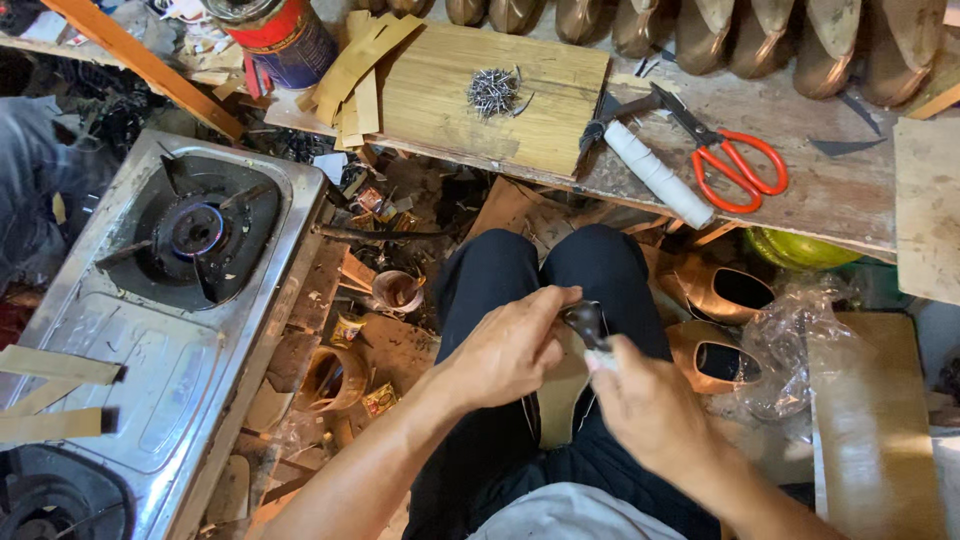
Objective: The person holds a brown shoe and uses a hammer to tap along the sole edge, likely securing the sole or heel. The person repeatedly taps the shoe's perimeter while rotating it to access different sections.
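Work is mid-course, by appearance. Over the lap, the left hand (515, 350) grasps a dark shoe piece (584, 322); the right hand (650, 405) is clenched beside it. Finished copper-coloured shoes (720, 290) lie nearby.

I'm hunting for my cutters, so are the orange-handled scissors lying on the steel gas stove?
No, the orange-handled scissors lie on the worn wooden bench, across from the steel gas stove.

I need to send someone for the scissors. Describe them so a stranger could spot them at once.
Start at the worn wooden workbench running across the top of the view, below the row of shoe forms. The scissors lie on it, right of the pile of small nails and beside a white roll. Their bright orange handles set them apart.
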A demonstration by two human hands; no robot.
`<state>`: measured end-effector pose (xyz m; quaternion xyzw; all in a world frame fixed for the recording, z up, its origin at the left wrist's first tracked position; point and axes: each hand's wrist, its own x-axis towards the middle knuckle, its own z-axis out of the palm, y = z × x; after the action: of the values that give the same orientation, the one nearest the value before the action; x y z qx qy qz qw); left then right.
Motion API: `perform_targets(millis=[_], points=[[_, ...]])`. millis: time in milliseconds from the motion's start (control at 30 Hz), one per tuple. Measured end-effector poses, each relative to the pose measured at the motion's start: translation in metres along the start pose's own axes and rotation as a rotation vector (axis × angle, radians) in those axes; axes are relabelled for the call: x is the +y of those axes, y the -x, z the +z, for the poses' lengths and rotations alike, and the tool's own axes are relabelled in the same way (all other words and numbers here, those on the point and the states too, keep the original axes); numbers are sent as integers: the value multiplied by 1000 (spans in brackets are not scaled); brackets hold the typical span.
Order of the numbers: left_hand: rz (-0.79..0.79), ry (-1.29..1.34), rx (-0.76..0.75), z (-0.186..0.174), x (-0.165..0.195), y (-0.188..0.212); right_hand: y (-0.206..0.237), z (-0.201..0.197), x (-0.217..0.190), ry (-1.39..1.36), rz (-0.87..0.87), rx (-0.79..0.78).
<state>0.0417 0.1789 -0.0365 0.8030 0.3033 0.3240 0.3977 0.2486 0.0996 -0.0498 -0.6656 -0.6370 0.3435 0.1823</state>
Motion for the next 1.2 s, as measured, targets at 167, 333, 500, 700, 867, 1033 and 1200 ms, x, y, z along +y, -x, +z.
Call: perform_targets(millis=[167,333,500,700,867,1033,1200], points=[[-239,120,-55,-20,-19,-4,-27,7,-17,400,-315,152],[-227,166,11,-45,-36,-10,-17,-43,-42,-244,-318,216],[-273,164,10,-76,-58,-32,-89,-3,-21,-1166,-1182,-109],[-310,145,11,-104,-86,-48,-93,28,-5,-347,-233,125],[-286,151,22,-110,-109,-55,-136,40,0,-1224,-835,25],[-313,244,86,-115,-130,-46,-150,69,45,223,-63,-23],[-331,559,190,-105,-148,-14,-113,72,116,244,-35,-429]])
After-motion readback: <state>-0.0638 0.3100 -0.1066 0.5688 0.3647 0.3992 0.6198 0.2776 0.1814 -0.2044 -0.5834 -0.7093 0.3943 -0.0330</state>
